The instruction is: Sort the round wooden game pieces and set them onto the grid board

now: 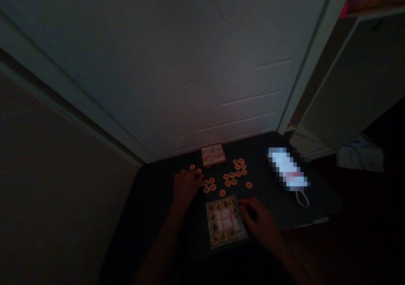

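Observation:
Round wooden xiangqi pieces with red or black characters lie in loose groups on the dark tabletop. My left hand (187, 183) reaches over the left group, its fingertips pinched at a xiangqi piece mostly hidden by them; several pieces (212, 187) lie just right of it. Nearer to me is an open square tray (244, 234), with black-character pieces (224, 236) along its edges and a pink-lined white middle. My right hand (257, 219) is at the tray's right side, thumb and fingers curled against the rim near its upper right corner.
A small box lid with printed characters (214, 155) lies at the back against the white panel (199, 93). On the right stands a bright, pixelated item (286, 169) with a white loop (303, 199). The dark table (148, 192) ends at the right, and the room is dim.

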{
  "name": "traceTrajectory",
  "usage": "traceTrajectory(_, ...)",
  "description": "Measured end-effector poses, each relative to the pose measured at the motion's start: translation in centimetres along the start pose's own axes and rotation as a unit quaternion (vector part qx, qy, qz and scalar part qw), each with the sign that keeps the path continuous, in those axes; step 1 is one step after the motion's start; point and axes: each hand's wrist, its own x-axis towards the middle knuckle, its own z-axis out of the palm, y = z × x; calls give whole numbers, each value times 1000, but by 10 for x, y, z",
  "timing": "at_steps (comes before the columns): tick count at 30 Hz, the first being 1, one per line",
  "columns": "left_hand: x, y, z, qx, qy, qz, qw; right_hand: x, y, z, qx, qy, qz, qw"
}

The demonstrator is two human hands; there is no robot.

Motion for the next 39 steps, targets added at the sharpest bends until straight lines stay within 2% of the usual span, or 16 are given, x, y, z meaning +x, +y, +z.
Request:
traceTrajectory(13,8,27,3,-11,-2,22,1000,0,-1,0,19,-4,-13,1000)
traceTrajectory(22,12,31,2,-11,-10,-20,1000,1,-1,0,17,-15,-9,1000)
traceTrajectory(26,12,31,-5,-19,2,-33,999,1,1,0,19,-14,-10,1000)
traceTrajectory(29,6,30,-17,-90,54,-41,994,1,1,0,20,-13,-9,1000)
traceTrajectory(32,-7,31,-27,-242,88,-5,966,1,0,0,20,-11,-6,1000)
traceTrajectory(35,-22,35,-31,-371,58,32,926,1,0,0,18,-19,0,1000)
traceTrajectory(39,-42,44,-28,-416,23,67,907,1,-1,0,17,-20,5,1000)
